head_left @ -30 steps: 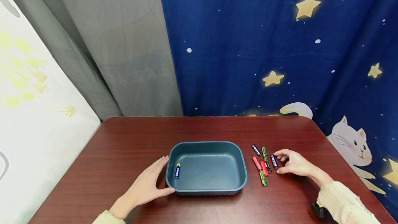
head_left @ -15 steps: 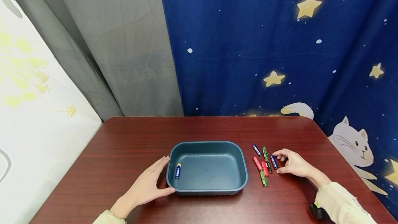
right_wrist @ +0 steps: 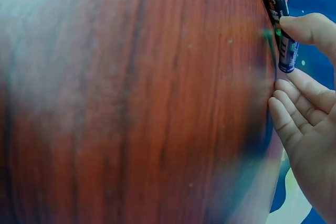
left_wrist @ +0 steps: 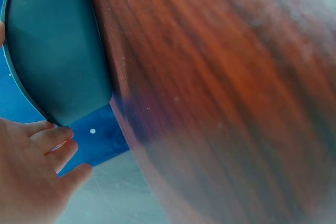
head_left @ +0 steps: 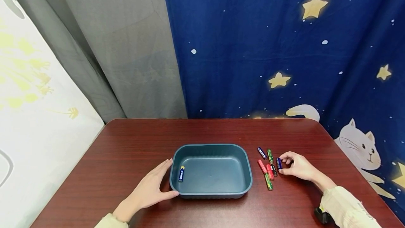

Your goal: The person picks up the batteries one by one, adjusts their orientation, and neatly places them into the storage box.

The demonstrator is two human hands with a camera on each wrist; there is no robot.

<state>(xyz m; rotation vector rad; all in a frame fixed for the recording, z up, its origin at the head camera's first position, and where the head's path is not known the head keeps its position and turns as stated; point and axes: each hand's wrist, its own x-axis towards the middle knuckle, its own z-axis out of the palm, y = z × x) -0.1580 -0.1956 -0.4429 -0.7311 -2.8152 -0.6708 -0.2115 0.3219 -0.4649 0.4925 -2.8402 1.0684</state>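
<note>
At the right, my right hand pinches a blue battery between thumb and fingers. In the right wrist view the thumb sits at one end of this battery and the index finger near the other. Beside it lies a loose group with a black battery, red battery, green battery and another blue battery. My left hand, fingers spread, touches the left side of a teal plastic basin. Inside the basin, a blue battery with a yellow end lies near the left wall.
The reddish-brown wooden table carries everything. Behind it hang a grey curtain and a dark blue starry curtain. A white patterned cloth drops at the left. A black wrist device shows under the right sleeve.
The right fingers have closed in on the blue battery, which has turned a little more upright in the head view. The left hand and the basin stay where they were.
</note>
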